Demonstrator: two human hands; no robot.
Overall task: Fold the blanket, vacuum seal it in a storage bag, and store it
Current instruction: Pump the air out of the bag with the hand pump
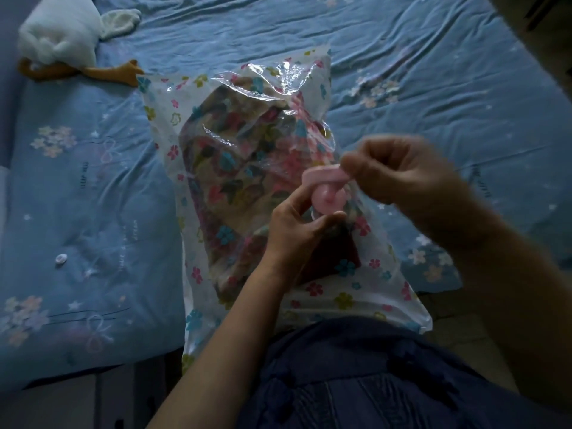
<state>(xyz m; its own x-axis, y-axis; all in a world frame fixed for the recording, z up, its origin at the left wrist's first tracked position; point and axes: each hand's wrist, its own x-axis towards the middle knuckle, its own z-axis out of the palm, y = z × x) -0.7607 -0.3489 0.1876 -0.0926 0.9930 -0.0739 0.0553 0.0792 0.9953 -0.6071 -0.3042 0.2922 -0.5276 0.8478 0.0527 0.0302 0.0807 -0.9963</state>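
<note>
Atop bagged blanket (235, 168), pink valve (328, 198) pinched between fingers (356, 168)

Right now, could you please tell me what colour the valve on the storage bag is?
The valve is pink, seen best in the head view.

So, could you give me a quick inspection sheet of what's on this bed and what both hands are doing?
Surface: bed sheet, blue with a flower print, wrinkled.
Job's things: storage bag, clear with printed flowers, lies on the sheet with the folded blanket inside; a pink valve sticks up from the bag.
Clutter: plush duck at the far left; small white round item on the sheet, too small to identify.
Hands: left hand pinches the pink valve; right hand pinches the valve cap.
Cables: nothing seen.
Surroundings: the person's dark blue clothing at the near edge; the light is dim.
</note>
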